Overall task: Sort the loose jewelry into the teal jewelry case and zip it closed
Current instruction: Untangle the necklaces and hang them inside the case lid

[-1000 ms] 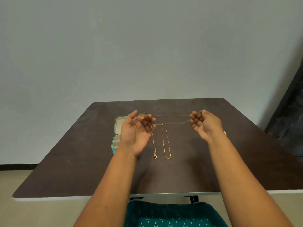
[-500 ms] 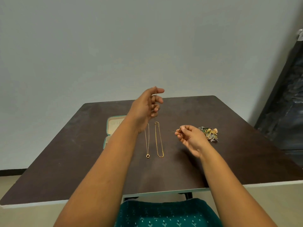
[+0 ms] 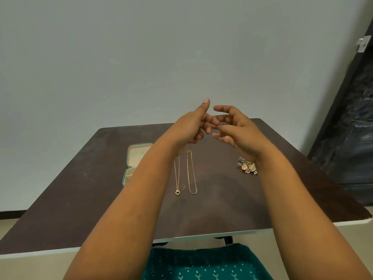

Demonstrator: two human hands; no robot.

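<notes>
A: Up over the table (image 3: 80,199), left hand (image 3: 189,128) and right hand (image 3: 240,134), fingertips almost meeting toward 12 o'clock.

B: Gripping anything on the left?

A: Forefinger straight up, other fingers curled in, pinching a fine strand (image 3: 211,118) of gold. Thin thread of it dangling below the palm too.

B: And the right?

A: Fingers spread and loosely bent, tips right by the left hand's knuckles. Holding the strand or only near it? Cannot tell from here.

B: Where's the teal case (image 3: 129,156)?

A: Out at 9 o'clock on the table, lid open, pale lining showing, partly hidden behind the left forearm.

B: Anything laid out in the middle?

A: Two pieces, side by side, running from 12 to 6. Pendant necklace (image 3: 177,174) on the 9 o'clock side, round pendant at its near end. Thicker gold chain (image 3: 191,172) just beside it at 3 o'clock, not touching.

B: Between them?

A: Tiny hoop (image 3: 183,186), down near the pendant. Too small to say more.

B: Over at 3 o'clock?

A: Small heap of jewelry (image 3: 247,166), glittery, pink and silver bits, just beside the right wrist.

B: Nearest edge?

A: Teal patterned cloth (image 3: 201,263) at 6 o'clock, below the table. Dark door (image 3: 353,138) far off at 3.
</notes>
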